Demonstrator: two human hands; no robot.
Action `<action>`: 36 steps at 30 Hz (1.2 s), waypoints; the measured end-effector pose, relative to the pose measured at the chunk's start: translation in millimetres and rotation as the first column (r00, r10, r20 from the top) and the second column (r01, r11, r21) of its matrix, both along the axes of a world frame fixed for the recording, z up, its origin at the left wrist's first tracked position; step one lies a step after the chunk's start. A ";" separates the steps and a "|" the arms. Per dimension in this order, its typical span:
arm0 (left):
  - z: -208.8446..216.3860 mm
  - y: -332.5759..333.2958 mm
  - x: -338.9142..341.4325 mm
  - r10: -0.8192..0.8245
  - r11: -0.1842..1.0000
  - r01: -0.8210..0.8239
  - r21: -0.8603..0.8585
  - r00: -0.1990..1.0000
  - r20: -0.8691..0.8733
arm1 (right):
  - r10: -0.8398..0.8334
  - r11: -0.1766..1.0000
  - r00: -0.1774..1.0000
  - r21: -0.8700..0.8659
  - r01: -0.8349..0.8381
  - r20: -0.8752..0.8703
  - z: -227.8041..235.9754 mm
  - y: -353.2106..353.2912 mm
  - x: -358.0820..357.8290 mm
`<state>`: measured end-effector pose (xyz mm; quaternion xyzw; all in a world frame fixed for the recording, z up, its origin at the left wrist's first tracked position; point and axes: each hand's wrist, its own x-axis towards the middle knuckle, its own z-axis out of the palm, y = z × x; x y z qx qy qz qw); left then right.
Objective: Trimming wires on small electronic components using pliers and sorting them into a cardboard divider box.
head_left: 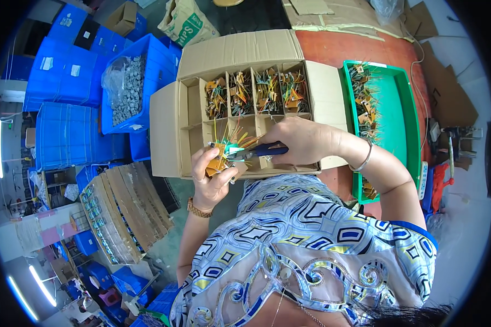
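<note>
Over the near side of a divided cardboard box (pixel 240 48), my left hand (pixel 207 180) pinches an orange-brown circuit board (pixel 217 162) with coloured wires sticking out of it. My right hand (pixel 303 139) is wrapped around the dark blue handles of a pair of cutting pliers (pixel 271 149). The pliers' jaws are at the wires beside the board; whether they touch a wire I cannot tell. Bundles of similar wired boards (pixel 267 90) fill several far compartments of the box. My hands and forearm partly hide the near compartments.
On the red tabletop to the right, a green tray (pixel 394 103) has more wired boards (pixel 364 101) along its left side. A blue crate (pixel 108 109) of small grey parts stands to the left. Stacked blue bins (pixel 65 133) and a printed sack (pixel 186 23) are further off.
</note>
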<state>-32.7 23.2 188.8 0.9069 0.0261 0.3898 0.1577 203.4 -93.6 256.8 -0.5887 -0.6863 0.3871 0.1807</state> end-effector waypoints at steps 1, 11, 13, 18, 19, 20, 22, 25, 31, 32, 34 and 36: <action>-1.5 -0.2 -0.2 -0.001 0.999 0.001 -0.032 1.000 0.011 | -0.003 1.000 1.000 0.001 0.003 0.000 -0.5 1.2 2.0; -8.0 -5.3 -4.4 0.003 0.986 0.008 -0.167 0.998 0.063 | -0.067 0.881 0.875 -0.439 -0.174 -0.479 -15.9 6.9 12.4; -6.7 -4.1 -4.7 -0.033 0.987 0.044 -0.156 0.997 0.070 | -0.128 0.857 0.836 -0.484 -0.178 -0.534 -19.3 5.2 12.4; -13.2 -7.2 -5.1 -0.040 0.983 0.055 -0.176 0.995 0.087 | -0.235 0.804 0.667 -0.527 -0.275 -0.707 -33.0 3.5 9.0; -14.3 -7.9 -5.5 -0.042 0.982 0.058 -0.181 0.995 0.092 | -0.236 0.805 0.666 -0.526 -0.274 -0.708 -31.8 3.8 8.8; -14.5 -7.6 -5.7 -0.045 0.982 0.061 -0.180 0.995 0.091 | -0.202 0.828 0.711 -0.505 -0.244 -0.674 -28.8 3.9 9.4; -14.5 -7.0 -5.6 -0.015 0.981 0.032 -0.192 0.996 0.089 | -0.172 0.851 0.751 -0.480 -0.213 -0.637 -24.5 2.9 10.4; -12.5 -7.5 -5.1 -0.036 0.980 0.054 -0.189 0.995 0.096 | -0.156 0.864 0.794 -0.471 -0.178 -0.587 -19.2 0.8 11.9; -15.6 -6.2 -8.0 -0.041 0.992 0.048 -0.117 0.997 0.063 | -0.111 0.844 0.862 -0.505 -0.181 -0.495 -13.3 6.0 15.6; -15.4 -7.0 -8.1 -0.044 0.992 0.051 -0.116 0.997 0.062 | -0.107 0.836 0.863 -0.514 -0.190 -0.494 -13.6 6.6 16.1; -14.5 -9.7 -8.4 -0.030 0.988 0.040 -0.152 0.997 0.067 | -0.104 0.829 0.863 -0.523 -0.200 -0.495 -13.9 8.2 15.9; -12.8 -8.2 -8.5 -0.045 0.992 0.051 -0.112 0.998 0.054 | -0.100 0.804 0.867 -0.554 -0.218 -0.487 -14.1 10.0 14.7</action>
